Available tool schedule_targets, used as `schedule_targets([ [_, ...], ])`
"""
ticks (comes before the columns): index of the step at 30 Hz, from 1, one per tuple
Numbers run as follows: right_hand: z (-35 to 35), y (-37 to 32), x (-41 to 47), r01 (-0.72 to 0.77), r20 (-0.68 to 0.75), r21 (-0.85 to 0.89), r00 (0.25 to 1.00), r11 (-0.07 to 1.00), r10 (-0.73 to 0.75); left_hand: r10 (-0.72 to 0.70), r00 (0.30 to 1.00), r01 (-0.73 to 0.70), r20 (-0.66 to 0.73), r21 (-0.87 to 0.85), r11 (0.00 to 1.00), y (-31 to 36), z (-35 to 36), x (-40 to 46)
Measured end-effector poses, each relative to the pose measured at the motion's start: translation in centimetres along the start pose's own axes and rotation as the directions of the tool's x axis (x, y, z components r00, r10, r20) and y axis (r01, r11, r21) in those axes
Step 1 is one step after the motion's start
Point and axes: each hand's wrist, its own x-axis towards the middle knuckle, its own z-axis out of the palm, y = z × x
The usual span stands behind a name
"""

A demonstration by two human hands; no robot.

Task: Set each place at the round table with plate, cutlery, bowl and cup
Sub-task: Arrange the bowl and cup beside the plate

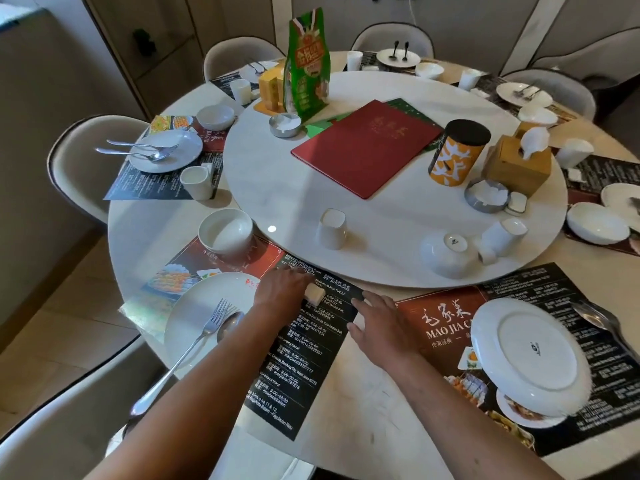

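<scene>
Low in the frame's centre, the left hand (282,289) pinches a small white rectangular ceramic rest (314,294) against the black printed paper placemat (304,344), fingers curled round it. The right hand (375,322) lies just right of it, fingers spread flat on the placemat's right edge. At lower left a white round plate (194,313) carries a steel fork (194,344) and spoon (229,325), with a white bowl (227,233) above it. At lower right an upturned white plate (530,355) sits on a second placemat. Upturned white cups (331,228) and a bowl (446,251) stand near the white marble turntable's (381,209) lower rim. Bare worktop (374,410) shows between the two placemats.
</scene>
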Motion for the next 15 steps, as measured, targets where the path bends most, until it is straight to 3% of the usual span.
schedule_targets([
  [10, -0.9, -0.4, 0.3, -0.003, 0.042, 0.002, 0.999, 1.0, 0.003, -0.022, 0.999, 0.021, 0.042, 0.036, 0.999, 0.2, 0.2, 0.1],
  [15, -2.1, 0.1, 1.3, 0.015, -0.174, -0.053, 0.984, 0.998, -0.024, -0.008, 0.992, -0.001, -0.124, -0.073, 0.997, 0.7, -1.3, 0.3],
])
